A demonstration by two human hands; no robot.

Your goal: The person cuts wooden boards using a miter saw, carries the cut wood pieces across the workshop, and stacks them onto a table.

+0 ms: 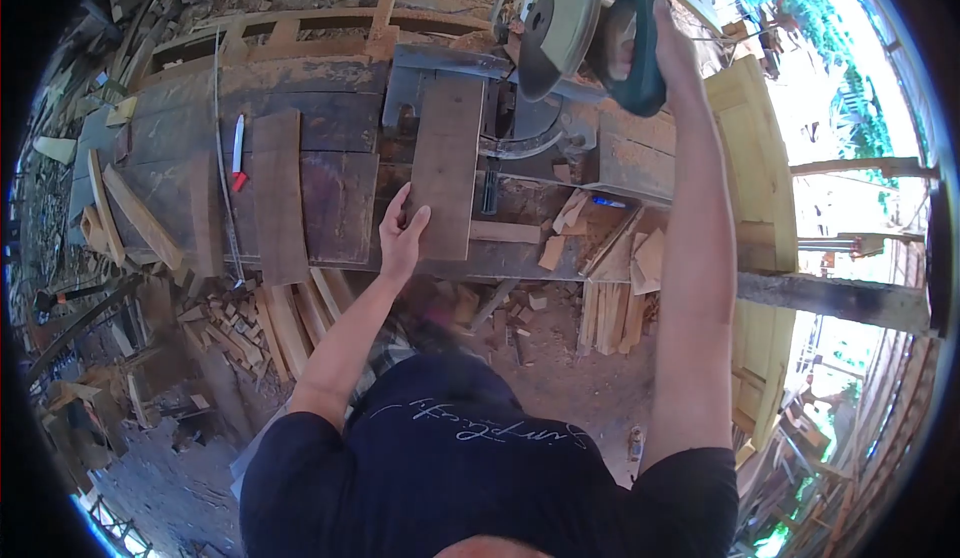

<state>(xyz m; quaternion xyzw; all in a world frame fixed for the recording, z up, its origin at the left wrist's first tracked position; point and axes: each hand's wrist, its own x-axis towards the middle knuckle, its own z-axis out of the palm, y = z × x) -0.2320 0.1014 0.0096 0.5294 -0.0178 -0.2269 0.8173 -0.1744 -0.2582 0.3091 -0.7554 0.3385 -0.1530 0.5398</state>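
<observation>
My left hand [401, 238] is by the left edge of a brown wooden board [447, 158], its thumb over the board's edge and its fingers stretched and apart. The board lies lengthwise away from me, its far end against the fence [450, 61] of a miter saw. Up at the right, my right hand [676, 58] is wrapped around the dark green handle [640, 53] of the miter saw [560, 23]. The saw head is raised, with its round blade to the right of the board. Part of my right fingers is hidden behind the handle.
Left on the workbench [340, 193] lie a curved board [279, 193], a red-and-white marker-like tool [239, 153] and a long thin metal strip [222, 138]. Wood offcuts [572, 213] and a blue pen [608, 202] sit right of the board. Yellowish panels [750, 158] stand at the right.
</observation>
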